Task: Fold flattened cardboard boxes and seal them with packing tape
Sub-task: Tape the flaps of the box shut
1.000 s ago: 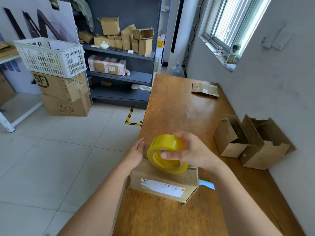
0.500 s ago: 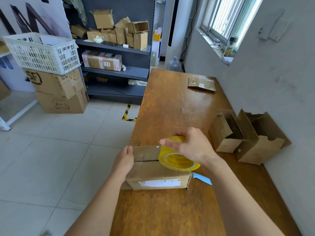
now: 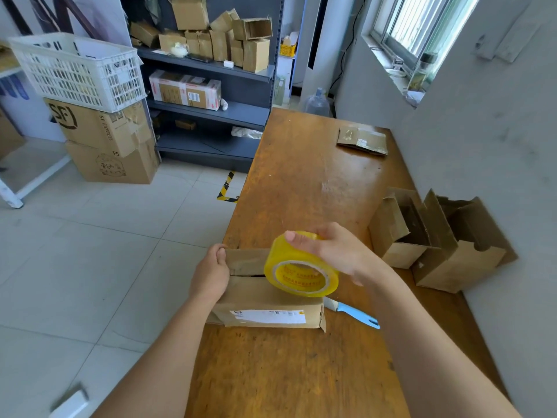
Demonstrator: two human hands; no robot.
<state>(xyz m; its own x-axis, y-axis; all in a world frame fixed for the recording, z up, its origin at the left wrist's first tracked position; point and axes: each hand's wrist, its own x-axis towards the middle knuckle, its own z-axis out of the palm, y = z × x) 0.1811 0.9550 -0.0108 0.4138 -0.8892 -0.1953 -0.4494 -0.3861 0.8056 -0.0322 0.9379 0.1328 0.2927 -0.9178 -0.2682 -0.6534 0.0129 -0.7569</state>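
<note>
- Head view, nearest: the cardboard box [image 3: 268,300] is set at the counter's [image 3: 301,182] near left edge, with its long axis running left to right.
- Its left end is clasped by the left hand [image 3: 211,273]. The tape roll [image 3: 301,268], gripped by the right hand [image 3: 334,251], is held over the top seam [image 3: 247,274], right of centre.
- Tape is judged due along that seam.
- A blue knife [image 3: 355,313] is noted just right of the box, open boxes [image 3: 437,242] by the wall, and shelving [image 3: 211,110] beyond.

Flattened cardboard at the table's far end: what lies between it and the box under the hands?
Nothing: in the head view, only bare tabletop runs from the flattened cardboard to the box.
</note>
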